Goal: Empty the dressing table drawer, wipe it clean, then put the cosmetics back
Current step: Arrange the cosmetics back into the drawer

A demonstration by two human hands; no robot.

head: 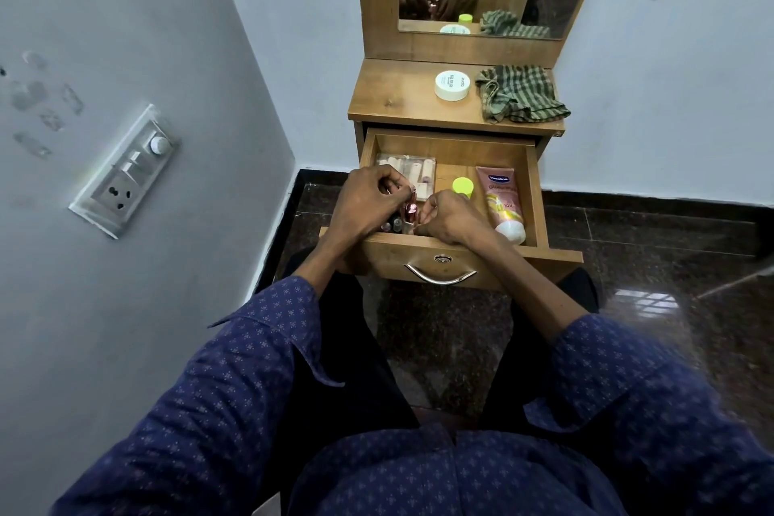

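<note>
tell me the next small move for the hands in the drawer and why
Probably lift the small pink-capped cosmetics out and set them on the tabletop beside the white jar. Both the left hand and right hand are gathered on them at the drawer front, while the Vaseline tube, green-capped container and clear packet still lie inside, and the striped cloth lies unused.
</note>
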